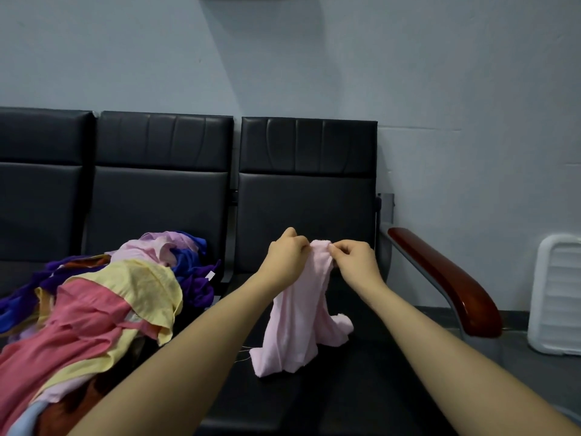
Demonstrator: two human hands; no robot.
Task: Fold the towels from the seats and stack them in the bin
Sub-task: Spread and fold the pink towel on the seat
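— What is the person holding?

— A pale pink towel (pixel 294 319), thin and soft-looking. Both hands pinch its top edge: the left hand (pixel 284 258) and the right hand (pixel 355 262) sit close together, fingers curled onto the cloth, so each grip is grasping the towel.

— How does it hang?

— Bunched at the top between the hands, then falling in loose vertical folds. Its lower end spreads out and rests crumpled on the black seat (pixel 345 388), with one corner flopped out to the right. A few loose threads trail from the bottom left edge.

— And the other towels?

— A pile of towels (pixel 110 303) lies on the neighbouring seat to the left: coral pink and pale yellow on top, purple, blue and light pink behind, a bit of orange underneath. They are rumpled, not folded.

— Where is the bin?

— A white slatted bin (pixel 556 294) stands on the floor at the far right, beyond the red-brown armrest (pixel 449 278), near the wall. Only part of it shows.
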